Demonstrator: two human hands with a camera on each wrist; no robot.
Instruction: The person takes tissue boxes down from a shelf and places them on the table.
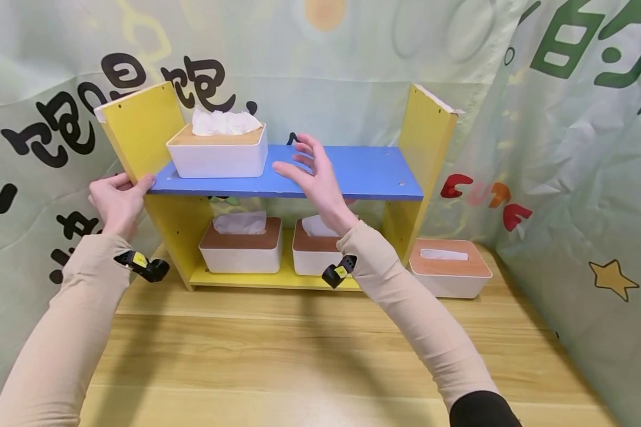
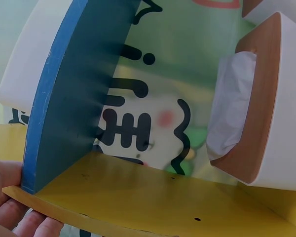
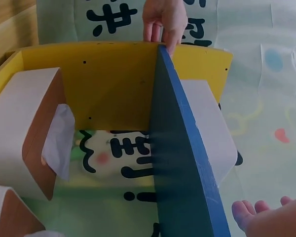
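A two-tier shelf has a blue board (image 1: 363, 172) between yellow side panels (image 1: 427, 136). My left hand (image 1: 119, 201) grips the shelf's left side, thumb against the blue board's front end and fingers around the outside of the panel. On the blue board, toward the left, stands a white tissue box (image 1: 221, 160) with a wooden lid and a tissue sticking out. My right hand (image 1: 320, 175) hovers in front of the board, right of that box, fingers loosely bent with nothing in them. In the right wrist view, the left hand (image 3: 165, 19) also shows at the panel.
Two more tissue boxes stand on the yellow lower tier, one at left (image 1: 240, 258) and one (image 1: 312, 261) partly behind my right wrist. Outside the shelf, at right, another tissue box (image 1: 448, 284) sits on the wooden table (image 1: 278, 356). A printed cloth (image 1: 566, 196) hangs around the table.
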